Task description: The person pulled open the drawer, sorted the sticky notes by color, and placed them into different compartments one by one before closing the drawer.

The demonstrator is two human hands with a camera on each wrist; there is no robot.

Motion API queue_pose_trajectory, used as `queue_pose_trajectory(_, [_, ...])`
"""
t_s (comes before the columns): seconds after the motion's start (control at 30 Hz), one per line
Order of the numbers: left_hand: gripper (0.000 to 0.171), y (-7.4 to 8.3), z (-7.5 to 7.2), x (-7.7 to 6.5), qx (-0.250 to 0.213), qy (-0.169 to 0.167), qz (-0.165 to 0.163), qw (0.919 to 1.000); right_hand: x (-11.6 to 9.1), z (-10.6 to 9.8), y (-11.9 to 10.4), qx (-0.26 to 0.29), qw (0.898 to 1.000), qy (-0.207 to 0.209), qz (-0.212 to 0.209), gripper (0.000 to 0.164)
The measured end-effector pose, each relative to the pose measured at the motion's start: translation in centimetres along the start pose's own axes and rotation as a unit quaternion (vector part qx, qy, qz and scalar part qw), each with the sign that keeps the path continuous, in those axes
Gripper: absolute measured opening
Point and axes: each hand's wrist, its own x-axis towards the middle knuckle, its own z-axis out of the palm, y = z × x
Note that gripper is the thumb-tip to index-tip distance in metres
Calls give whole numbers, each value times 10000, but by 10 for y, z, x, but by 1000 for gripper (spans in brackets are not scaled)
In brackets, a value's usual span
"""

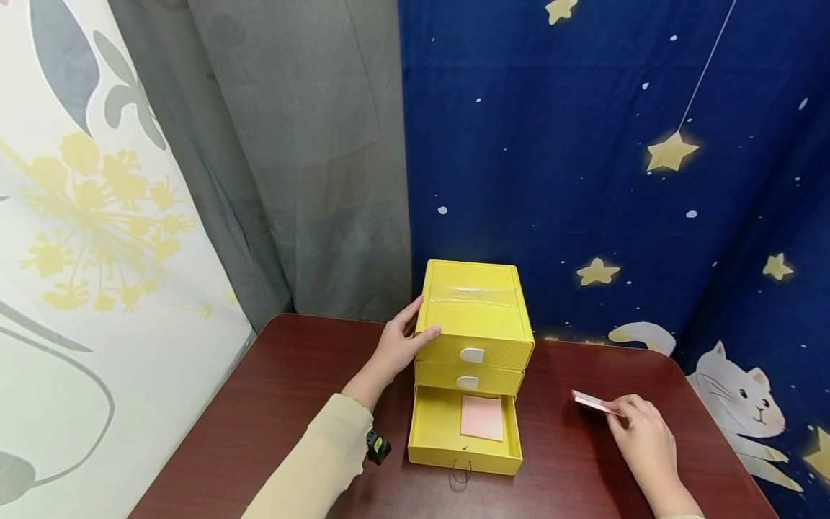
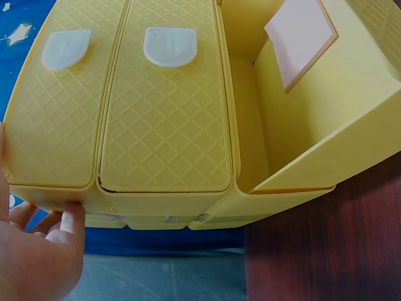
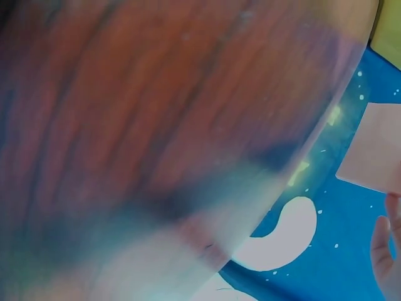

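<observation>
A yellow drawer unit (image 1: pixel 476 277) stands on the table, its bottom drawer (image 1: pixel 428 425) pulled out. In that drawer lies a pink sticky note pad (image 1: pixel 482 418), also visible in the left wrist view as a pink pad (image 2: pixel 302 41). My left hand (image 1: pixel 397 347) holds the unit's left side near the top, thumb at the front edge; the left wrist view shows the hand (image 2: pixel 47 251) against the side wall. Right of the unit, my right hand (image 1: pixel 645 436) pinches a second pink sticky note pad (image 1: pixel 593 402) above the table. In the right wrist view this pad (image 3: pixel 373 150) is partly cut off.
The dark red wooden table (image 1: pixel 292 382) runs up to a grey curtain (image 1: pixel 324 180) and a blue starry curtain (image 1: pixel 519 144). Two upper drawers with white tabs (image 1: pixel 472 355) are closed. A thin dark cord loop (image 1: pixel 460 476) hangs from the open drawer's front.
</observation>
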Motion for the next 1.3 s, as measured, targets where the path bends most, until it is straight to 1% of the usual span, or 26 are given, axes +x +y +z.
queue_pose_trajectory(0.27, [76, -2, 0, 0, -49, 22, -7, 10000, 3, -4, -8, 78, 9996, 93, -256, 21])
queue_pose_trajectory(0.47, [76, -2, -1, 0, -54, 14, -10, 10000, 7, -8, -18, 172, 9988, 136, -447, 25])
queue_pose_trajectory(0.7, [76, -2, -1, 0, -22, 8, 6, 10000, 11, -11, -28, 399, 9959, 244, -769, 29])
queue_pose_trajectory(0.8, [76, -2, -1, 0, -36, -6, 15, 10000, 12, -12, -31, 533, 9944, 249, -882, 24])
queue_pose_trajectory(0.83, [76, -2, 0, 0, -46, -7, 30, 10000, 12, -13, -32, 568, 9939, 243, -909, 14])
queue_pose_trajectory(0.87, [76, -2, 0, 0, -51, -11, 37, 10000, 12, -13, -34, 612, 9934, 237, -938, 8])
queue_pose_trajectory(0.9, [75, -2, -1, 1, -58, -12, 38, 10000, 13, -13, -35, 666, 9927, 235, -974, 15])
queue_pose_trajectory(0.97, [75, -2, 0, 1, -65, -13, 42, 10000, 14, -15, -38, 779, 9911, 248, -1050, 37])
queue_pose_trajectory(1.03, [75, -2, 0, 1, -66, -12, 44, 10000, 15, -16, -42, 862, 9894, 259, -1143, 40])
queue_pose_trajectory(1.1, [75, -2, -1, 1, -61, -15, 39, 10000, 15, -17, -45, 946, 9874, 257, -1240, 16])
queue_pose_trajectory(1.13, [75, -1, -1, 1, -60, -16, 40, 10000, 16, -18, -46, 971, 9866, 242, -1291, 7])
queue_pose_trajectory(1.2, [75, -1, -1, 0, -62, -17, 39, 10000, 16, -19, -49, 971, 9856, 185, -1373, 24])
queue_pose_trajectory(1.23, [75, -1, -1, 0, -69, -16, 41, 10000, 16, -19, -50, 930, 9857, 148, -1398, 28])
queue_pose_trajectory(1.3, [75, 0, -1, 0, -72, -21, 28, 10000, 15, -19, -52, 936, 9851, 78, -1438, 30])
